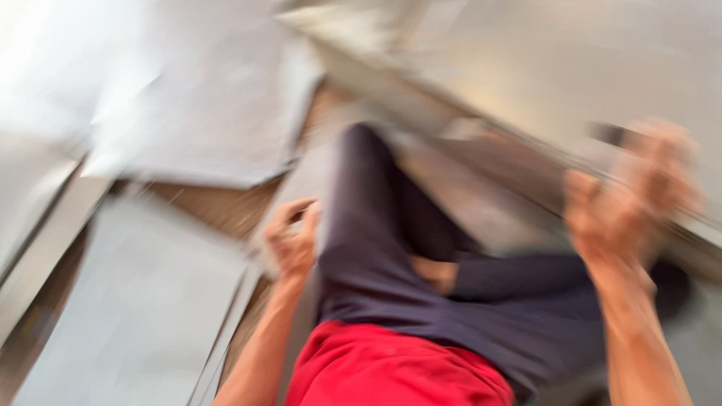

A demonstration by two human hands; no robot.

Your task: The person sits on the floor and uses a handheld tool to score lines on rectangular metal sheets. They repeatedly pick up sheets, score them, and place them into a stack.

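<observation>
The view is heavily blurred by motion. My left hand [292,240] hangs beside my left knee with its fingers curled, and I cannot make out anything in it. My right hand [628,199] is raised at the right, fingers wrapped around a dark slim object [609,134] whose kind I cannot tell. It sits close to the edge of a long grey panel [526,143]. My legs in dark trousers [383,248] and a red shirt [383,372] fill the lower middle; I am seated on the floor.
Large pale grey flat sheets [203,113] lie at the upper left, and another grey sheet [135,308] at the lower left. Brown floor [218,207] shows between them. A wide grey slab [571,68] slopes across the upper right.
</observation>
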